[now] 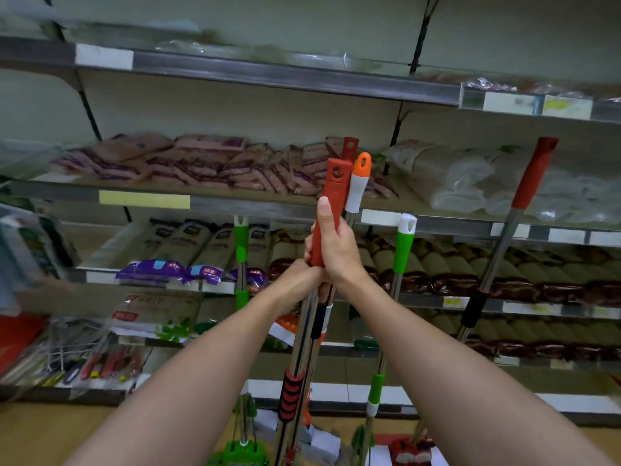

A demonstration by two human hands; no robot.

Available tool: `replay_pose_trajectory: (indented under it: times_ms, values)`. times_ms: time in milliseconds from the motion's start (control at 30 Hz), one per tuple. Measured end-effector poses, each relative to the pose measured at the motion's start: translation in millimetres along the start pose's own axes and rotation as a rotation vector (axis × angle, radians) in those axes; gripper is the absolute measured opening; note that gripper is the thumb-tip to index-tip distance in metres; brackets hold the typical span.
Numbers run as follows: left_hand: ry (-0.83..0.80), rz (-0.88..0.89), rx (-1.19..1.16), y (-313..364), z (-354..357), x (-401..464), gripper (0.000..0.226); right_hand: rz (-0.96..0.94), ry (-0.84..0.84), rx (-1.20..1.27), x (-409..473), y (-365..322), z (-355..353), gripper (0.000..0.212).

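The bundle of mops (pixel 303 334) stands almost upright straight ahead of me. Its long axis runs from the floor at the bottom of the view up past the shelf edge (pixel 144 199), and the tops tip a little to the right. Nearly all of its length lies below my hands, so I judge any lift or carry will be steered from near the top, with the heads swinging low.

My right grip (pixel 336 245) is the higher one, wrapped round the lower part of the red handle (pixel 336 193) with the thumb laid straight up along it. My left grip (pixel 294 284) sits directly beneath, touching the right wrist, and is closed round the steel shafts.

The bundle shows three tops: that red one, an orange-and-white cap (pixel 360 176) touching it on the right, and a second red tip (pixel 350 148) behind. Lower down a ribbed red sleeve (pixel 291 395) rings one shaft. A green-handled mop (pixel 405 243) leans just beside the bundle on the right, close enough to snag.
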State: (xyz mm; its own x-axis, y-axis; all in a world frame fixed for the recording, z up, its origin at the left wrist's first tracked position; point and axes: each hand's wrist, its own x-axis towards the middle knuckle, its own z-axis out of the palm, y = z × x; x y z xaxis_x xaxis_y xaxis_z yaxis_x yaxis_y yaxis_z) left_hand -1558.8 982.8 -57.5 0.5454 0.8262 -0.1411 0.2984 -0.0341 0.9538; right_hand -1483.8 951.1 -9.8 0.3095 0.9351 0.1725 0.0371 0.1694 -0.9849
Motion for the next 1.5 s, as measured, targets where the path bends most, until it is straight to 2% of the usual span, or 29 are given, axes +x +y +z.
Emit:
replay_pose_trajectory:
  times_ms: [167,400,533,567,633,700,833,900,1000,1067,1200,1300,1367,1500]
  values:
    - [0.102,0.02,-0.058,0.6,7.4,-19.7,0.012,-0.04,0.001,0.03,-17.0,-4.8,4.6,0.039]
    - [0.183,0.043,-0.006,-6.5,10.9,-47.3,0.021,-0.106,0.069,0.049,-38.6,-4.1,13.4,0.04]
    - [0.239,0.135,0.043,-3.8,1.6,-67.0,0.011,-0.177,0.112,0.013,-51.0,-4.7,32.0,0.041]
    - [0.26,0.154,0.054,-3.0,-2.9,-72.7,0.016,-0.189,0.103,0.004,-54.1,-7.1,38.6,0.04]
    - [0.324,0.189,0.056,-1.8,-13.7,-84.2,0.024,-0.215,0.074,-0.008,-60.9,-15.9,53.0,0.037]
    - [0.395,0.216,0.046,2.6,-26.3,-98.4,0.015,-0.247,0.045,-0.035,-66.9,-28.6,68.6,0.037]
    - [0.496,0.237,0.036,16.5,-59.4,-134.5,0.024,-0.265,-0.044,-0.019,-77.6,-59.7,108.4,0.045]
    - [0.537,0.245,0.046,23.1,-78.8,-157.0,0.012,-0.265,-0.104,-0.012,-86.5,-74.1,131.4,0.045]
    - [0.583,0.219,0.119,23.8,-112.1,-186.8,0.02,-0.283,-0.191,-0.021,-99.1,-90.7,166.3,0.042]
    - [0.582,0.213,0.107,23.4,-132.3,-207.4,0.014,-0.291,-0.234,-0.001,-105.4,-101.5,189.0,0.043]
    - [0.542,0.333,0.094,28.5,-168.0,-242.3,0.038,-0.319,-0.277,0.051,-118.6,-126.6,233.6,0.043]
    - [0.579,0.356,0.062,23.7,-201.2,-262.1,0.024,-0.328,-0.292,0.091,-130.2,-138.9,273.4,0.044]
    - [0.637,0.34,0.025,15.2,-224.9,-275.1,0.006,-0.333,-0.317,0.105,-137.3,-144.1,301.9,0.043]
    - [0.609,0.288,-0.019,-0.5,-271.1,-306.2,0.022,-0.338,-0.422,0.177,-148.2,-152.2,357.8,0.038]
